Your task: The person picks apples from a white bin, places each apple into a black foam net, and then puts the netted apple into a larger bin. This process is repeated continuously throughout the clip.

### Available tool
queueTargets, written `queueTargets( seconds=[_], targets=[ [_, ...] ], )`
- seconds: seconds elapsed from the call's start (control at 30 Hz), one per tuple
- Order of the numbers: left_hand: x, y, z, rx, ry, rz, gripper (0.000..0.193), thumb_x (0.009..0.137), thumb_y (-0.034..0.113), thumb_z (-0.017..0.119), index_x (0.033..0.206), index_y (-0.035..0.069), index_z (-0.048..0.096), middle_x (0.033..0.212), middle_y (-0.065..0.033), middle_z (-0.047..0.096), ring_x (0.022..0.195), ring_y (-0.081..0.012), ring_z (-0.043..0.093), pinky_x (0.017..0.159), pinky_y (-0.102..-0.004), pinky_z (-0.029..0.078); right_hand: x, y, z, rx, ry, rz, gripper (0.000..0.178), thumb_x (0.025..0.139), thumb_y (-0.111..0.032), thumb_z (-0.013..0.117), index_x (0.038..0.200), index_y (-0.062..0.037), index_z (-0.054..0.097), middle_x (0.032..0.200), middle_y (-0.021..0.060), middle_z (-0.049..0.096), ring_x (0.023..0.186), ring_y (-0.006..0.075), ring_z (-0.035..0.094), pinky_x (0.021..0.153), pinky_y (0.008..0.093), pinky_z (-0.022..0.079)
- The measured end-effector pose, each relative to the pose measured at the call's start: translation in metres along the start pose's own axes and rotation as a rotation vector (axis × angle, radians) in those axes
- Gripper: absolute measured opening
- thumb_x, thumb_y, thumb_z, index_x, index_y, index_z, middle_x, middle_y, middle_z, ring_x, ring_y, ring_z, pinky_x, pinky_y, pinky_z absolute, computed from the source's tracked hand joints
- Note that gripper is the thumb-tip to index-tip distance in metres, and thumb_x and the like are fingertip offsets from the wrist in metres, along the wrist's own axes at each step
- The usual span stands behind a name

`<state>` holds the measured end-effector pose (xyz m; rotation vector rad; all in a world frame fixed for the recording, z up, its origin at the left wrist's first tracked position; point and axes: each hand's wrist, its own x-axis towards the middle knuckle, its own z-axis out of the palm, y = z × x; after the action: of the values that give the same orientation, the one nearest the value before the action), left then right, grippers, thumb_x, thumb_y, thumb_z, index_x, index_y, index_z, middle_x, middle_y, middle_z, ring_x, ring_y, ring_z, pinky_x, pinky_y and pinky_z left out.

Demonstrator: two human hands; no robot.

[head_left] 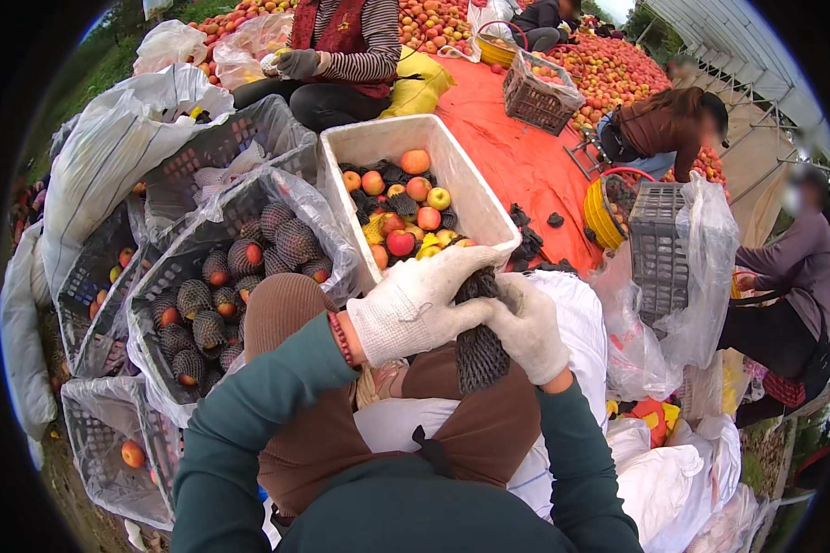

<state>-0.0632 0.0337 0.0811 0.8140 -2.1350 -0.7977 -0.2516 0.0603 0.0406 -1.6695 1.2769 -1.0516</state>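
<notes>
My left hand [420, 300] and my right hand [530, 327], both in white knit gloves, grip a black foam net sleeve [480, 346] between them over my lap. The left glove covers its top end and the right glove holds its side. Whether a fruit is inside the sleeve cannot be told. Just beyond my hands stands a white foam box [475, 189] with loose peaches [408, 217] and black net sleeves in it.
Left of my knee a plastic-lined grey crate [161, 281] holds several net-wrapped peaches [286, 241]. More lined crates stand at far left. Other people sit sorting around an orange tarp [516, 157] with heaped fruit. White bags [673, 479] lie at lower right.
</notes>
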Motion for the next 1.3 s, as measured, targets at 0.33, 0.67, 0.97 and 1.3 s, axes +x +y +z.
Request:
queueTargets(
  seconds=[0.33,0.67,0.97,1.3],
  targets=[
    [-0.001,-0.051,0.03,-0.493,-0.272,-0.198,0.041,0.082,0.012,0.057,0.121,0.0,0.05,0.103,-0.0099,0.06,0.089,-0.0127,0.057,0.081,-0.0267,0.047,-0.013,0.004,0.024,0.515,0.279,0.199,0.018,0.081,-0.002,0.053,0.098,0.0045,0.055,0.086,0.0043,0.058,0.075,0.0077,0.053,0.07,0.0222,0.046],
    [-0.001,-0.059,0.063,-0.749,-0.072,-0.209,0.021,0.086,0.014,0.055,0.102,0.002,0.059,0.09,-0.0112,0.06,0.083,-0.0199,0.058,0.075,-0.0298,0.047,0.0,0.042,0.009,0.544,0.449,0.172,0.034,0.092,-0.021,0.047,0.112,0.0057,0.05,0.105,0.0165,0.058,0.093,0.0207,0.058,0.084,0.0307,0.047],
    [0.001,-0.069,0.055,0.041,-0.001,0.03,0.013,0.083,0.017,0.055,0.088,0.006,0.058,0.087,-0.0101,0.058,0.075,-0.0282,0.062,0.067,-0.0388,0.051,-0.002,0.05,0.023,0.494,0.186,-0.046,0.038,0.087,-0.02,0.056,0.115,0.0048,0.052,0.128,0.0214,0.046,0.117,0.0287,0.046,0.102,0.0395,0.033],
    [0.01,-0.058,0.06,-0.446,0.298,0.309,0.01,0.076,0.011,0.063,0.083,0.003,0.061,0.079,-0.0107,0.058,0.078,-0.0285,0.059,0.069,-0.0352,0.049,-0.003,0.066,0.017,1.506,0.335,0.025,0.029,0.09,-0.028,0.045,0.098,-0.0017,0.054,0.081,0.0072,0.057,0.08,0.018,0.054,0.079,0.0335,0.044]
  ],
)
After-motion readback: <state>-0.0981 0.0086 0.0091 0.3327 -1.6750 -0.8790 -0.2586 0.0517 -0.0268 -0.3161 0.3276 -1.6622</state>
